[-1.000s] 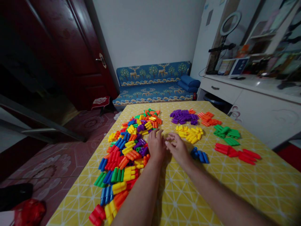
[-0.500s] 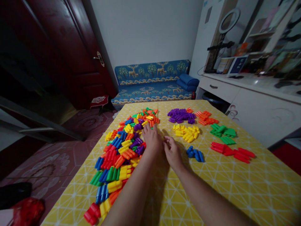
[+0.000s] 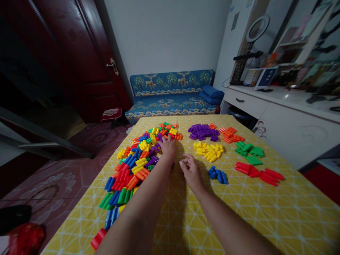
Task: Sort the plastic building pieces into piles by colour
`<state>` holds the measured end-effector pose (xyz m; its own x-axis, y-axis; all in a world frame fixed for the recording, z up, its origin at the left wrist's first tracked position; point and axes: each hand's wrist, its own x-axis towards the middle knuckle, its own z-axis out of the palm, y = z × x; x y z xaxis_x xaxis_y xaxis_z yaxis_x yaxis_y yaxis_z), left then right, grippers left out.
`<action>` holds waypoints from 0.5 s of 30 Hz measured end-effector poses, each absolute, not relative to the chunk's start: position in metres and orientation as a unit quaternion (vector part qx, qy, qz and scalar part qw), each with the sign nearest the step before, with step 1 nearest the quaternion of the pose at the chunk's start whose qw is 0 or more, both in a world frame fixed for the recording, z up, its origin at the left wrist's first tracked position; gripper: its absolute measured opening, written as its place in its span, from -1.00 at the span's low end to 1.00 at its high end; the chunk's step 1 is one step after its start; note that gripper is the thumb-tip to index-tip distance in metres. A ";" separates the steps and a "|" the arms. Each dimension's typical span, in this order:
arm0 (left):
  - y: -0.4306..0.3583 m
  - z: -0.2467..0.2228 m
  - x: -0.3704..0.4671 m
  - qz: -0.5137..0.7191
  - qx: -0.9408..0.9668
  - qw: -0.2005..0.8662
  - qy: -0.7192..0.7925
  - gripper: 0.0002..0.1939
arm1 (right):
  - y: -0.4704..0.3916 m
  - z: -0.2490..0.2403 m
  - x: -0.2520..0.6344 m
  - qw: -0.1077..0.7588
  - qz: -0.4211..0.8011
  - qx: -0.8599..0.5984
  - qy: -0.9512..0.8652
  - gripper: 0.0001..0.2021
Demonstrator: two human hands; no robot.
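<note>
A mixed heap of plastic building pieces [image 3: 123, 179] in red, blue, green, yellow, orange and purple runs along the table's left side. My left hand [image 3: 168, 148] is over the heap's right edge, fingers apart and touching pieces near some purple ones; no piece shows in its grasp. Beside it, lower and to the right, my right hand [image 3: 191, 173] hovers close to the tablecloth with thumb and fingers apart and nothing visible between them. Nearest to it lie a few blue pieces [image 3: 217, 175] and a group of yellow pieces [image 3: 209, 151].
Purple pieces [image 3: 203, 132], orange pieces [image 3: 231, 135], green pieces [image 3: 249, 150] and red pieces [image 3: 259, 173] lie in separate groups on the right of the yellow-clothed table [image 3: 239, 209]. Behind are a blue patterned sofa [image 3: 170, 102] and a white dresser [image 3: 287, 120].
My left hand has moved slightly farther into the heap, and its forearm now covers more of the near pieces. A yellow piece near its fingers has shifted. My right hand stays about where it was.
</note>
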<state>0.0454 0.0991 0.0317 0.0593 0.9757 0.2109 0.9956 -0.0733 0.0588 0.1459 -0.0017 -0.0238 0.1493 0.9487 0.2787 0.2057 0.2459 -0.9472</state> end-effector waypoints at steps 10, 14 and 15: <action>0.046 0.055 0.043 -0.134 -0.738 0.021 -0.661 -0.69 | 0.001 -0.028 0.146 0.582 0.319 -0.516 -0.541 -0.60; 0.025 0.055 0.041 -0.207 -0.735 -0.016 -0.645 -0.66 | -0.004 -0.021 0.148 0.579 0.342 -0.504 -0.543 -0.54; 0.022 0.053 0.041 -0.220 -0.737 -0.035 -0.638 -0.66 | -0.004 -0.020 0.148 0.581 0.338 -0.501 -0.546 -0.53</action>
